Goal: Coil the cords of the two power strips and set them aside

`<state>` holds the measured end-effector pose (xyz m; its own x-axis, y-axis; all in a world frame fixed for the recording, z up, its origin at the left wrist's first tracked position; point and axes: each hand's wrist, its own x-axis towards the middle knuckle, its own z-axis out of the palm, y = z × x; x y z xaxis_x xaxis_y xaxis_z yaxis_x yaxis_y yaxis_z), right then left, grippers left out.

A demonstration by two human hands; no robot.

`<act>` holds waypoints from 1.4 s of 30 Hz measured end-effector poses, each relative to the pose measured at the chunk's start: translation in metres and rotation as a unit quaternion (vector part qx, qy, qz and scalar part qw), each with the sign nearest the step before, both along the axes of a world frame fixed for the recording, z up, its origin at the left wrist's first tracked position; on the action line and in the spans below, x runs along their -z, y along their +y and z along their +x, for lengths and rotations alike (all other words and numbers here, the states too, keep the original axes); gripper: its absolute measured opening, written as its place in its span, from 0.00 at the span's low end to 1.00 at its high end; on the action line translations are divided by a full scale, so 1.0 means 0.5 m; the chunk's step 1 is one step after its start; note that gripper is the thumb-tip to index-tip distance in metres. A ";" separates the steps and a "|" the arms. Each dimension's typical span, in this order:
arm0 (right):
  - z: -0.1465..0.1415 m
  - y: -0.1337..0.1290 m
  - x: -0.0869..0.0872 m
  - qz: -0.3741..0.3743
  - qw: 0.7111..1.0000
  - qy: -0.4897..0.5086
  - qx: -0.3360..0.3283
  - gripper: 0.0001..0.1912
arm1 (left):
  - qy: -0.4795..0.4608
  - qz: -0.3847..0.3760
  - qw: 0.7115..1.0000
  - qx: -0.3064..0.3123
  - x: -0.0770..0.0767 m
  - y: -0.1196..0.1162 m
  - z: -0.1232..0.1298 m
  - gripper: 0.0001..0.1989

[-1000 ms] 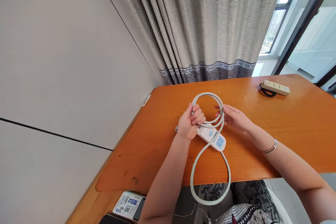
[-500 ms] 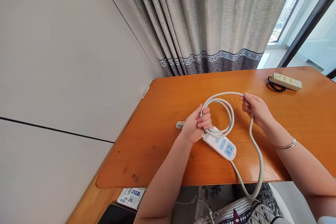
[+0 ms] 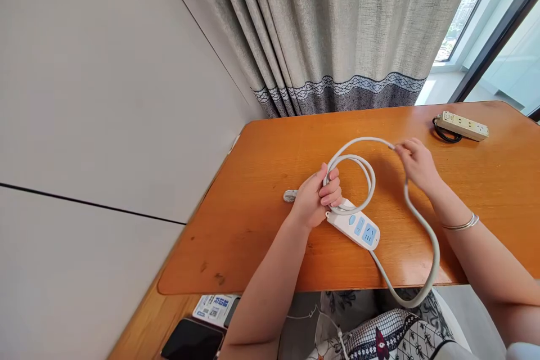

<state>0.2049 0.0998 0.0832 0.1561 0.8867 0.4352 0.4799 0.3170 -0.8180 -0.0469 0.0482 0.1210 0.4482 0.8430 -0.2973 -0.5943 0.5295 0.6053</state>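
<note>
Loops of a white cable [image 3: 373, 180] are gripped in my left hand [image 3: 317, 196], above a white power strip [image 3: 353, 226] with blue sockets. The strip lies on the orange-brown table. My right hand [image 3: 417, 164] pinches the same cable farther along, to the right of the loops. From there the cable curves down past the table's front edge and back up to the strip's near end. A grey-white plug [image 3: 290, 196] lies just left of my left hand.
On the wooden table [image 3: 236, 225], a cream power strip [image 3: 464, 125] with a black cord sits at the back right. A grey curtain [image 3: 358, 22] hangs behind. Below the front left edge are a black phone [image 3: 193, 340] and a printed box [image 3: 214, 309].
My right hand has shifted slightly right and up with the cable. The hanging stretch of cable bows wider to the right. The view has tilted a little, and more of the phone shows.
</note>
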 end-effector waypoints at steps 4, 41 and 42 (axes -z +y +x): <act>-0.052 -0.049 -0.005 0.096 0.987 -0.098 -0.078 0.27 | 0.016 0.029 0.999 -0.017 -0.004 -0.007 0.001 0.22; -0.081 -0.064 -0.026 -0.260 0.857 0.301 -0.327 0.24 | -0.043 -0.012 0.999 0.009 0.004 -0.008 0.010 0.21; -0.082 -0.063 -0.022 -0.256 0.858 0.306 -0.323 0.25 | -0.044 -0.016 0.999 0.005 0.004 -0.008 0.011 0.21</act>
<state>0.1641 0.0684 0.0942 -0.3800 0.9246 -0.0260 -0.2290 -0.1213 -0.9658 -0.0414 0.0443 0.1192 0.4818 0.8294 -0.2827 -0.6389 0.5533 0.5345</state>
